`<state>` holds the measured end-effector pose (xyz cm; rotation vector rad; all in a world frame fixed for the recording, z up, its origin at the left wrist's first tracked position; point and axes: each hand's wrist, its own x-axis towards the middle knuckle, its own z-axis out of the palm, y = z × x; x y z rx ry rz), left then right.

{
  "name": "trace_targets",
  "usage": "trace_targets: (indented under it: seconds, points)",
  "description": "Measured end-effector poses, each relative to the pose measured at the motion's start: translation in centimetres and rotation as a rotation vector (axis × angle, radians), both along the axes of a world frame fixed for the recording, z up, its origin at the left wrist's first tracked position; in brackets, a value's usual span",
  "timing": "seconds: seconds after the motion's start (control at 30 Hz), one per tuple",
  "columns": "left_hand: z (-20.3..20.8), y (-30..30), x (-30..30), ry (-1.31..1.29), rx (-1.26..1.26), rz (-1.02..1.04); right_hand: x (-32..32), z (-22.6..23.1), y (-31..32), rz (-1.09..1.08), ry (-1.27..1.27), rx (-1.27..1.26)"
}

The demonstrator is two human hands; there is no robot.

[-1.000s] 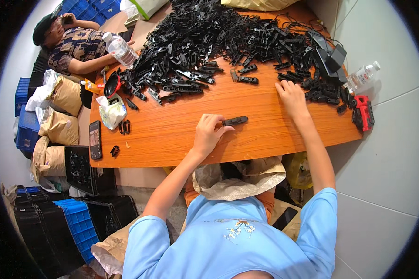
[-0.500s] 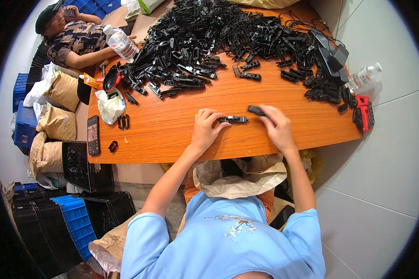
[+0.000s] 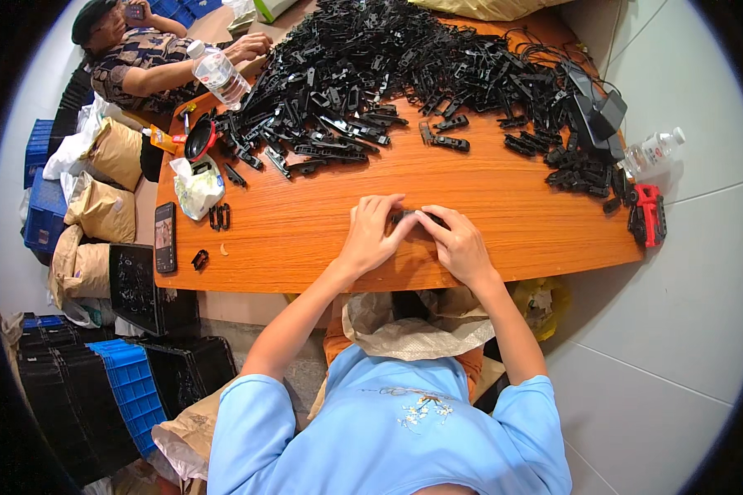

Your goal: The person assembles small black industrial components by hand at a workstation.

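My left hand [image 3: 368, 236] and my right hand [image 3: 464, 249] meet above the front of the wooden table [image 3: 297, 223]. Between them is a small dark black plastic part [image 3: 434, 219], gripped from both sides and largely covered by my fingers. The thumbs nearly touch over it. Whether it is one piece or two pressed together, I cannot tell. Beyond my hands, a few loose black plastic pieces [image 3: 449, 143] lie in front of a big heap of similar black parts [image 3: 363, 66].
A phone [image 3: 165, 239], a white plastic packet [image 3: 198, 191] and a black-and-red round dish [image 3: 199, 142] lie at left. Water bottles [image 3: 220, 76] [image 3: 654, 153] and a red-and-black tool [image 3: 648, 216] flank the heap. An open woven sack [image 3: 421, 338] hangs at my lap. A co-worker [image 3: 140, 66] sits at far left.
My right hand has moved left with its black piece to meet the part in my left hand. The co-worker's arm now reaches toward the heap.
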<state>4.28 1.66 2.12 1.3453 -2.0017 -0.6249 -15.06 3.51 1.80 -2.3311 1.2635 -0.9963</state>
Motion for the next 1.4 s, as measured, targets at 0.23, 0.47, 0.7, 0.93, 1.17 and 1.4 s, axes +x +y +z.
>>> trace_targets:
  seconds: [0.23, 0.47, 0.7, 0.93, 1.17, 1.4]
  points:
    - [-1.0, -2.5, -3.9, -0.058, -0.007, 0.117, 0.0, -0.2, -0.4, 0.061, 0.084, -0.052]
    - [-1.4, -2.4, -3.6, -0.169, -0.068, 0.168, 0.4, 0.0, -0.2, 0.080, 0.117, -0.112]
    - [-1.9, -1.9, -3.8, -0.220, -0.078, 0.186, 0.9, -0.6, 0.1, 0.021, 0.131, -0.131]
    - [-2.5, -1.9, -3.8, -0.211, -0.228, 0.223, 0.4, -1.1, 0.6, 0.031, 0.111, -0.129]
    - [-2.3, -7.6, 7.7, -0.512, -0.317, 0.650, -1.4, 1.2, 8.7, 0.103, 0.135, -0.073]
    - [-4.7, -6.8, 4.6, -0.311, -0.151, 0.560, -3.0, 1.5, 7.2, 0.088, 0.106, -0.147]
